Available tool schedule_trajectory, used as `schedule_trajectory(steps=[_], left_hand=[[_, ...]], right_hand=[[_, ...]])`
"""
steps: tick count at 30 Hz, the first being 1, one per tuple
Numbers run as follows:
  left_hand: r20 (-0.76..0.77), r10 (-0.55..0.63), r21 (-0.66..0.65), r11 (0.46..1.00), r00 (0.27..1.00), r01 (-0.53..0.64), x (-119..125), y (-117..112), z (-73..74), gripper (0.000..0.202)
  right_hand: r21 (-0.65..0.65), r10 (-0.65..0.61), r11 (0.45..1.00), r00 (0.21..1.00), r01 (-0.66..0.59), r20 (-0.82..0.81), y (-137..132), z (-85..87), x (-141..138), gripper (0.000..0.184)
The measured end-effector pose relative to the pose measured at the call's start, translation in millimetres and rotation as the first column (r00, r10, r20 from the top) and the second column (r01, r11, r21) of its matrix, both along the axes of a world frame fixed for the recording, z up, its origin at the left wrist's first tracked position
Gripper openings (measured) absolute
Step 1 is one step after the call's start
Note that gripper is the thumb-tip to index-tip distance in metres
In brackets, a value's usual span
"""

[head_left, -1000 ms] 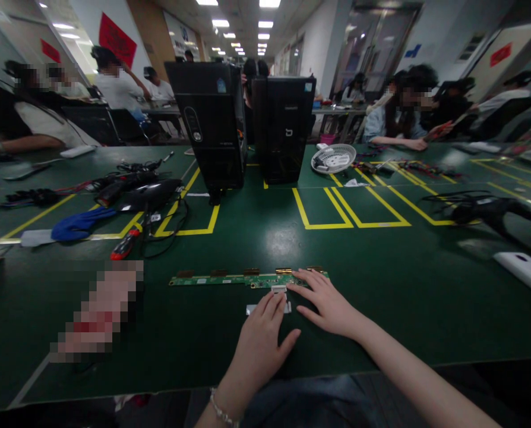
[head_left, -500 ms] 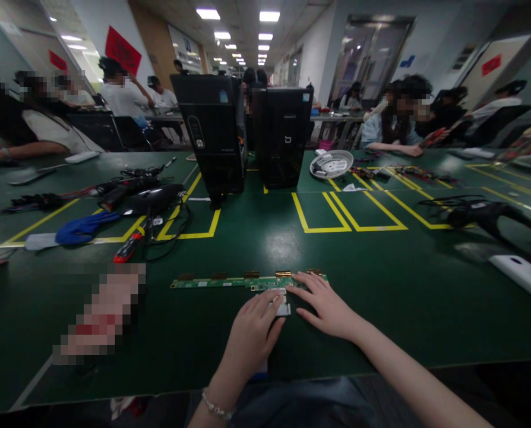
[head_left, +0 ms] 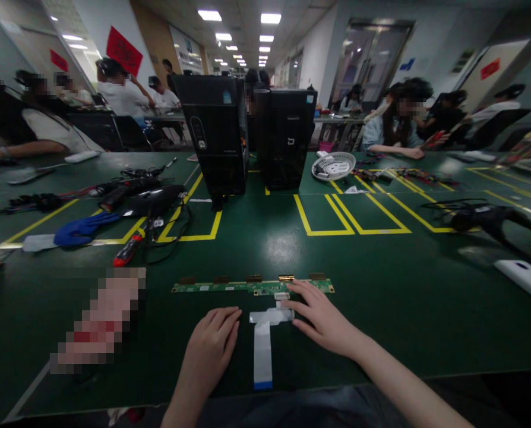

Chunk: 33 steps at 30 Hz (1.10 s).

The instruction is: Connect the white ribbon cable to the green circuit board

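Note:
A long narrow green circuit board (head_left: 230, 287) lies across the dark green table in front of me. A white flat ribbon cable (head_left: 262, 345) runs from the board's middle toward the table's near edge, ending in a blue tip. My right hand (head_left: 319, 318) rests with spread fingers on the board's right part and on the cable's upper end. My left hand (head_left: 208, 352) lies flat on the table, just left of the cable, holding nothing.
Two black computer towers (head_left: 216, 134) stand at the table's middle. Cables, a blue cloth (head_left: 85, 227) and a red-handled screwdriver (head_left: 126, 252) lie at the left. A white fan grille (head_left: 333, 166) and a white device (head_left: 524, 278) sit at the right. Several people work around.
My left hand has slid off the cable and moved left and back toward me, uncovering the white ribbon cable's full length. My right hand has stayed on the board.

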<state>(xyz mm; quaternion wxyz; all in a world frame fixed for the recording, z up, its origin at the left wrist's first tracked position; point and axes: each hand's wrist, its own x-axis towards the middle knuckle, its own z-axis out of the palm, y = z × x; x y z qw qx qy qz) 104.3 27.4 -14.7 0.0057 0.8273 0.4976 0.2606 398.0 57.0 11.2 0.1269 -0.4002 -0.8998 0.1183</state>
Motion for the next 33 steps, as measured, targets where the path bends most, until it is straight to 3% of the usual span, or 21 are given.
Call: schedule_trajectory(steps=[8,14,18,21,25,33], left_hand=[[0.007,0.011,-0.065,0.998,1.0,-0.01,1.6,7.7,-2.6,0.028],[0.001,0.028,-0.084,0.996,1.0,-0.028,2.2,6.5,-0.5,0.029],[0.001,0.029,-0.074,0.997,1.0,-0.029,2.9,6.2,1.4,0.029],[-0.002,0.028,-0.073,0.997,1.0,-0.028,3.0,6.0,1.7,0.03],[-0.008,0.035,-0.088,0.995,0.999,-0.035,3.2,6.0,0.6,0.03],[-0.001,0.035,-0.086,0.996,0.999,-0.035,4.0,5.6,3.1,0.03]], right_hand=[[-0.084,-0.03,0.996,0.999,0.033,0.033,-0.8,0.2,-6.4,0.049],[-0.062,-0.023,0.998,0.997,0.027,0.072,-5.7,-4.5,0.2,0.053],[0.006,-0.066,0.998,0.992,0.066,0.111,-18.6,-9.8,21.1,0.057],[0.098,-0.187,0.98,0.971,0.174,0.149,-27.7,-16.6,52.4,0.058],[0.238,-0.422,0.893,0.894,0.382,0.149,-35.7,-31.2,108.8,0.054],[0.377,-0.767,0.629,0.622,0.679,0.16,-47.3,-57.3,206.1,0.069]])
